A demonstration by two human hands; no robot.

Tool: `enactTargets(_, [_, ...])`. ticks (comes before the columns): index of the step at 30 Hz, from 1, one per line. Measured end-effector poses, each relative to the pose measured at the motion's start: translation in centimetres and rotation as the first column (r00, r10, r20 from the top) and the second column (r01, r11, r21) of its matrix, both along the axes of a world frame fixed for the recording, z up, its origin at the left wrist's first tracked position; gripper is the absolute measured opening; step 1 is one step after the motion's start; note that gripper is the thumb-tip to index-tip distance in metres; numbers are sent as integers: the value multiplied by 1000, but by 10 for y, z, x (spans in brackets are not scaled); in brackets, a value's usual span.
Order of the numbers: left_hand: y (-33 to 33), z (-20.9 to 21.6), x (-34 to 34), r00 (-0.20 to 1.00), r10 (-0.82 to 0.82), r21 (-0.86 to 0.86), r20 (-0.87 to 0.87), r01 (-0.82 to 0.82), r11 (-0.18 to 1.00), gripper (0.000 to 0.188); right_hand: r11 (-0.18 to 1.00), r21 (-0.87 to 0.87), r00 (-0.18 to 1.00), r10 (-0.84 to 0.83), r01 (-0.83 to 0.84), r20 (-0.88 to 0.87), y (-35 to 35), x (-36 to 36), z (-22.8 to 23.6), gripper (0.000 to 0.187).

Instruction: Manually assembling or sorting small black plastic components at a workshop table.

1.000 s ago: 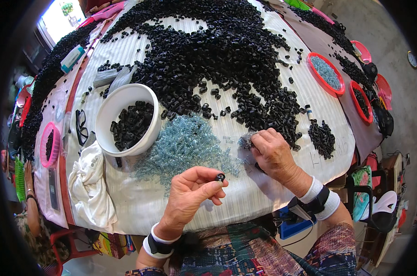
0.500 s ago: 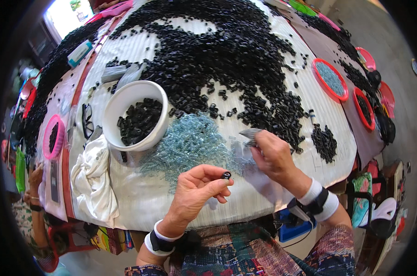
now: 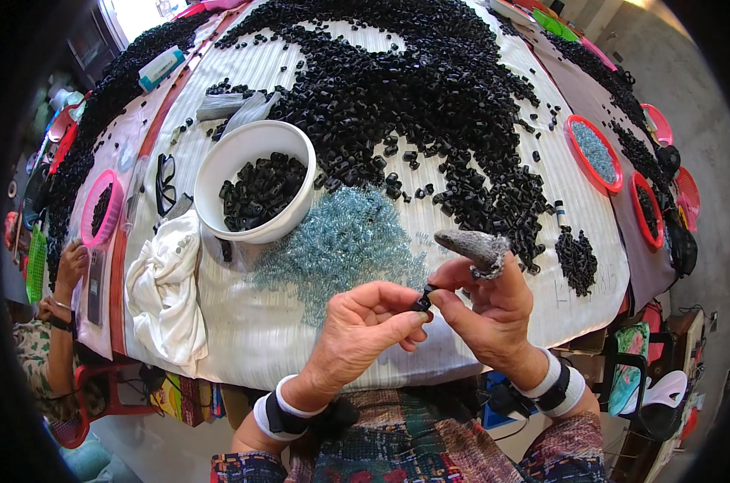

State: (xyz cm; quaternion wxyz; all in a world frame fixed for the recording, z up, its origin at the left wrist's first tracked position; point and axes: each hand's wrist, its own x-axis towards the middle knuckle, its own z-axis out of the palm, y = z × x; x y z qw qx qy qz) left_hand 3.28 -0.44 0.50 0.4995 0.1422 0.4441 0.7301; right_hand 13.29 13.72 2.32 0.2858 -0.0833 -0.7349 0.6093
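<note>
My left hand (image 3: pixel 363 326) pinches a small black plastic part (image 3: pixel 423 299) between thumb and forefinger. My right hand (image 3: pixel 494 310) meets it there, thumb and a finger closed on the part's other side. A grey knitted finger cover (image 3: pixel 479 249) sits on a raised finger of that hand. Anything tiny between the right fingertips is hidden. Just beyond the hands spreads a heap of small, shiny bluish coil springs (image 3: pixel 341 241). To its left stands a white bowl (image 3: pixel 302 201) holding black parts. A large pile of loose black parts (image 3: pixel 413 97) covers the table farther off.
A white cloth (image 3: pixel 167 298) and black-framed glasses (image 3: pixel 165 183) lie left of the bowl. A smaller group of black parts (image 3: pixel 576 262) is at right. Red-rimmed baskets (image 3: pixel 618 179) stand along the right side. Another person's hand (image 3: pixel 71 266) is beside a pink basket (image 3: pixel 117 193) at left.
My right hand has come in from above the springs to meet my left hand at the black part. The whole view has shifted slightly.
</note>
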Motion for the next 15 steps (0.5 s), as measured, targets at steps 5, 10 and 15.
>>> enactTargets(5, [1,0,1,998,22,-12,-55,-22,1000,17,999,49,1000,-13,14,-5,0,-1,-7,45])
enactTargets(10, [0,-3,2,996,24,4,-86,-23,1000,19,992,114,999,-51,52,-8,-3,0,-13,44])
enactTargets(15, [0,-7,3,997,35,13,-72,-35,999,21,975,200,995,-97,96,-5,-5,-1,-11,39])
